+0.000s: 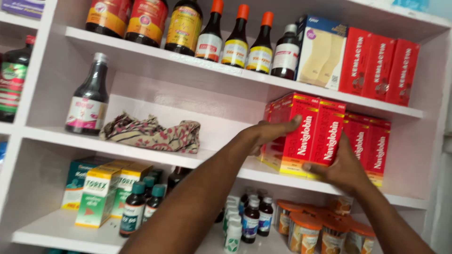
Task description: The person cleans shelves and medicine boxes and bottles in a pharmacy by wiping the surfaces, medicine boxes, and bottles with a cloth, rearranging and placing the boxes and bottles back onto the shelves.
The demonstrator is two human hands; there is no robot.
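Observation:
Two red cartons with yellow bottoms (314,134) stand side by side on the middle white shelf (141,151). My left hand (271,133) lies flat against the left side and top of the left carton. On the right, my right hand (341,167) grips the lower front corner of the pair, thumb across the yellow band. More red cartons (369,143) of the same kind stand behind and to the right of them.
A crumpled patterned cloth (153,133) and a dark bottle (88,98) share the middle shelf at left. Dark syrup bottles (235,40) and red boxes (379,63) line the shelf above. Below are green-yellow boxes (96,190), small bottles (252,218) and orange-lidded jars (320,230).

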